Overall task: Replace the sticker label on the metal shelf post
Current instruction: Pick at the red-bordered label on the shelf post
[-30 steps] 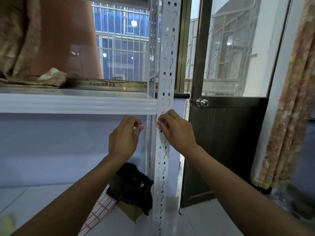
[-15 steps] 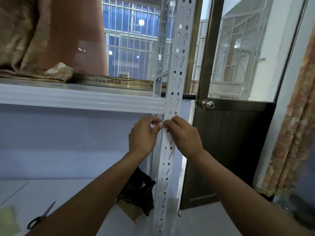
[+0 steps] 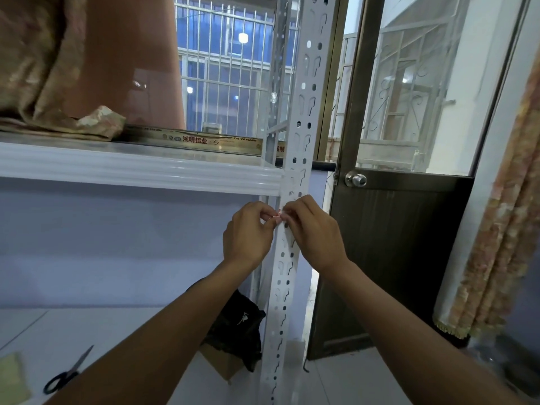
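Observation:
A white perforated metal shelf post [image 3: 304,118] runs from top to floor in the middle of the view. Just below the shelf board, my left hand [image 3: 248,233] and my right hand [image 3: 314,232] meet at the post's left edge. Both pinch a small white sticker label with a red border [image 3: 277,216], of which only a sliver shows between the fingertips. The label sits against the post; whether it is stuck there I cannot tell.
A white shelf board [image 3: 131,171] juts left from the post, with folded cloth [image 3: 58,118] on it. Scissors [image 3: 68,372] lie on the floor at lower left. A black bag [image 3: 239,325] on a cardboard box sits behind the post. A dark door [image 3: 394,258] stands right.
My hands were apart a second ago; they have come together at the post's edge, both fingertips on the label. The view has shifted right and up, and the sticker sheet on the floor has dropped out of sight.

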